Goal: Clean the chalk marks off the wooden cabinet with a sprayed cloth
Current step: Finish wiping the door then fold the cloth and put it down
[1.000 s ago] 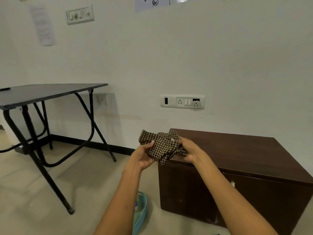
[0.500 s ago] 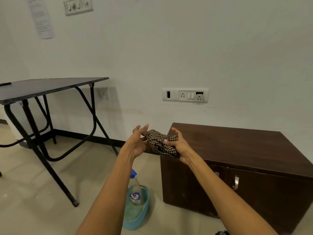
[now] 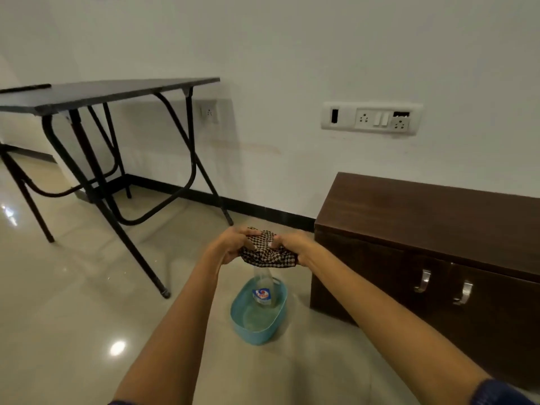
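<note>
A brown-and-cream checked cloth (image 3: 264, 249) is bunched up between both hands, in the air above the floor. My left hand (image 3: 232, 244) grips its left side and my right hand (image 3: 293, 245) grips its right side. Directly under the cloth a clear spray bottle (image 3: 263, 290) with a blue label stands in a light blue tub (image 3: 257, 331) on the floor; its top is hidden by the cloth. The dark wooden cabinet (image 3: 423, 217) stands to the right against the wall, with two metal door handles (image 3: 444, 286). No chalk marks are visible on it.
A black folding table (image 3: 108, 93) with bent metal legs stands at the left by the wall. A switch and socket panel (image 3: 371, 118) is on the white wall above the cabinet. The floor is glossy beige tile.
Both hands have dropped from beside the cabinet's top corner to lower and left, over the blue tub. The view has tilted down, so more floor, the tub and the bottle show.
</note>
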